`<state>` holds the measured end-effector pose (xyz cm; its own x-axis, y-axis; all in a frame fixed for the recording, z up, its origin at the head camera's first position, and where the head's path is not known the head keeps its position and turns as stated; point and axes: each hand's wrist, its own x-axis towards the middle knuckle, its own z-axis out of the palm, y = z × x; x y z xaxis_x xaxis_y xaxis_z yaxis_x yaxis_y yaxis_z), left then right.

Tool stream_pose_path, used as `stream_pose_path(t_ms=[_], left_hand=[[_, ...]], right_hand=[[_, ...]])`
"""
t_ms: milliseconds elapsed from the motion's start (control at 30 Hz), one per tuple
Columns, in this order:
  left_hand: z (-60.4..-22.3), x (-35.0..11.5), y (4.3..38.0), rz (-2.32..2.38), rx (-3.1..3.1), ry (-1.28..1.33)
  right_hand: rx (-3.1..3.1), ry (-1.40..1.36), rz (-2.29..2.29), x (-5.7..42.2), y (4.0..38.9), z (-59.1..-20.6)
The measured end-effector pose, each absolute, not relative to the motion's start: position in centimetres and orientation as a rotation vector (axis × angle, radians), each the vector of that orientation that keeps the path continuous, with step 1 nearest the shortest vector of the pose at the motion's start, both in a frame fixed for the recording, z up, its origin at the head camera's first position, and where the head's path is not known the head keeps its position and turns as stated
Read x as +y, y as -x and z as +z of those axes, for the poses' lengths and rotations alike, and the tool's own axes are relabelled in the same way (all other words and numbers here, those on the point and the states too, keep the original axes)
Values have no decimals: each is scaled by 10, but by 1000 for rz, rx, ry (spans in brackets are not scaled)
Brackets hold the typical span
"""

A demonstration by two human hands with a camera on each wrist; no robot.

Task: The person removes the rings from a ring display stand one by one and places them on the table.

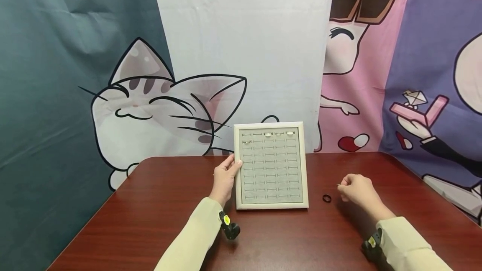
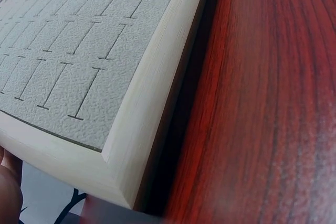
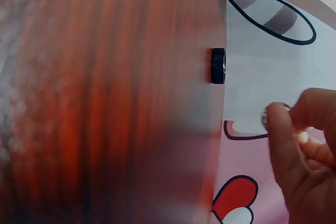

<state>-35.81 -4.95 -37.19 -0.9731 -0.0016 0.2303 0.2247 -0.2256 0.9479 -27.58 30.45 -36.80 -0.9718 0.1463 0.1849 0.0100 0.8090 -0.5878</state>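
Observation:
A ring display board [image 1: 271, 165] with a pale wooden frame and grey slotted padding stands on the table, tilted back. My left hand [image 1: 224, 179] grips its left edge, the thumb lying over the front of the frame. Several rings sit in the upper slots, among them a silver ring [image 1: 267, 134] in the top row and another ring [image 1: 246, 142] at the left of the second row. My right hand [image 1: 357, 189] pinches a silver ring [image 3: 265, 118] between thumb and forefinger above the table. Left of that hand lies a black ring [image 1: 326, 198].
The reddish-brown wooden table [image 1: 158, 221] has rounded far corners. Behind it hangs a cartoon backdrop [image 1: 248, 45] with a cat and figures. A dark wrist camera [image 1: 229, 226] is strapped to the left wrist, another camera [image 1: 372, 246] to the right one.

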Motion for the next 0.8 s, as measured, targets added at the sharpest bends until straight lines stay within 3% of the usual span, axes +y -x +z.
stream_pose_path(t_ms=[800], left_hand=[[-372, -49, 360, -2341, -1856, 252]], right_hand=[[-2819, 207, 1001, 320, 278, -383]])
